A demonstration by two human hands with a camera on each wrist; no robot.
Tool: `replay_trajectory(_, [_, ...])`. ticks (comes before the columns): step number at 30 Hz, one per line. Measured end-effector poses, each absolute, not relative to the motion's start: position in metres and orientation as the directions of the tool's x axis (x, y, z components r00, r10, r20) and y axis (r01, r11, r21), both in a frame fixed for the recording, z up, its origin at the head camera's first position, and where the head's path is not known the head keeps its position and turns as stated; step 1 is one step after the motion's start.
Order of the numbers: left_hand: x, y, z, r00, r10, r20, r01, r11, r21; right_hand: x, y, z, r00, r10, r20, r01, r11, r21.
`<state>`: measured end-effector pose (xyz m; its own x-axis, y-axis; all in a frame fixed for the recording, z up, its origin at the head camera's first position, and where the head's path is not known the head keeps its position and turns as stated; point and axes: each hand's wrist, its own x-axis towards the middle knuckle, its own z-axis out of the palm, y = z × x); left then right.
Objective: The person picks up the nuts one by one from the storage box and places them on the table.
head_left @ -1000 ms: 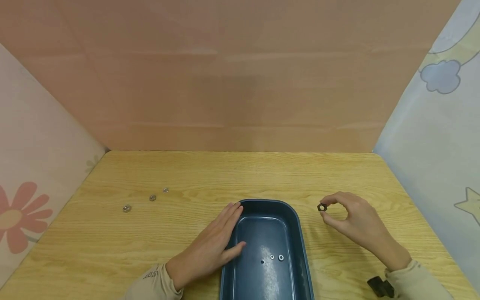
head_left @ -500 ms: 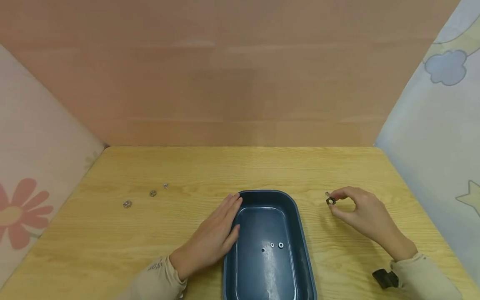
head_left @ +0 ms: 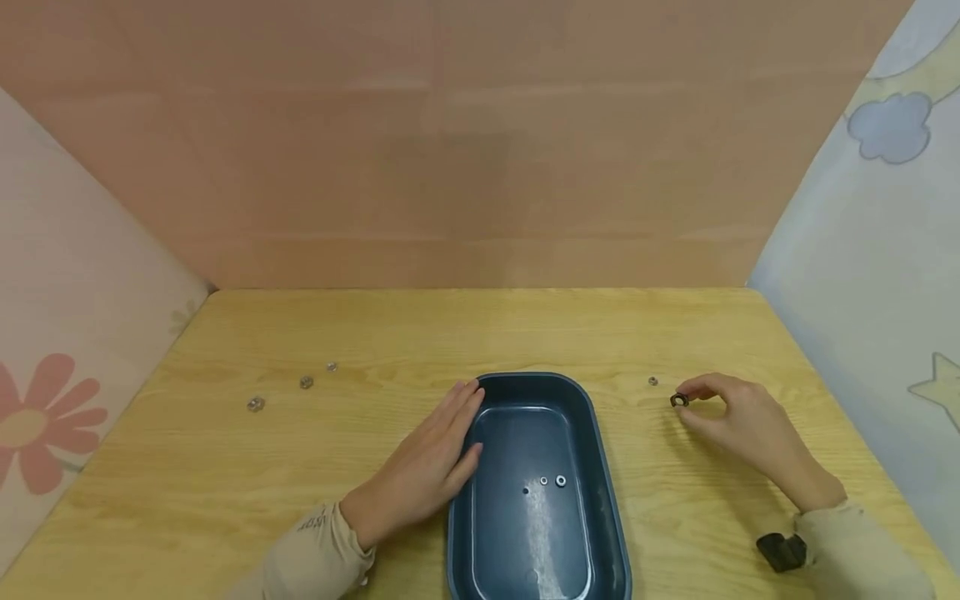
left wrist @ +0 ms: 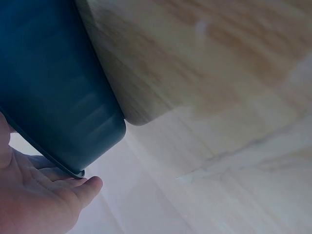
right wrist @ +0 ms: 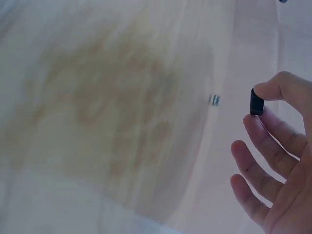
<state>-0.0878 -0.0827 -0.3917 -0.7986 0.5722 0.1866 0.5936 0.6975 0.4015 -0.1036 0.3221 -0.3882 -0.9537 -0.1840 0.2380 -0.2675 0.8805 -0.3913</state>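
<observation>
Between thumb and index finger, my right hand (head_left: 757, 437) pinches a black hex nut (head_left: 679, 400) over the right part of the table. The right wrist view shows that nut (right wrist: 257, 102) edge-on, with the other fingers spread loosely below. A small silver nut (head_left: 653, 381) lies on the wood just beyond and left of the pinch. My left hand (head_left: 420, 479) rests on the left rim of a dark blue tray (head_left: 615, 512), fingers fairly straight along its far corner. On the tray's floor sit two small silver nuts (head_left: 560, 481) and a tiny dark one (head_left: 526, 491).
Three silver nuts (head_left: 306, 382) lie in a slanting row on the table's left side. A black strap piece (head_left: 782, 552) hangs at the right sleeve. Wall coverings stand behind the wooden table (head_left: 375, 325) and at both sides.
My right hand has carried the black nut rightward and lower, uncovering the small silver nut on the table. The left thumb has drawn in from over the tray toward its rim.
</observation>
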Motion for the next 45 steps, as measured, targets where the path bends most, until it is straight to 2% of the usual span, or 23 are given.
replay_trajectory(7, [-0.088,-0.083,-0.39,-0.803,0.57,0.176,0.587,0.703,0.402,-0.107,0.329,-0.39,-0.979,-0.162,0.126,-0.2,0.897,-0.395])
replay_trajectory(20, [-0.087,-0.081,-0.385,-0.805,0.574,0.151,0.581,0.709,0.399,-0.107,0.334,-0.387,-0.985,-0.171,-0.006,-0.155,0.906,-0.393])
replay_trajectory(45, [-0.083,-0.077,-0.38,-0.812,0.569,0.128,0.565,0.712,0.418,-0.106,0.336,-0.386,-0.981,-0.191,-0.017,-0.168,0.899,-0.404])
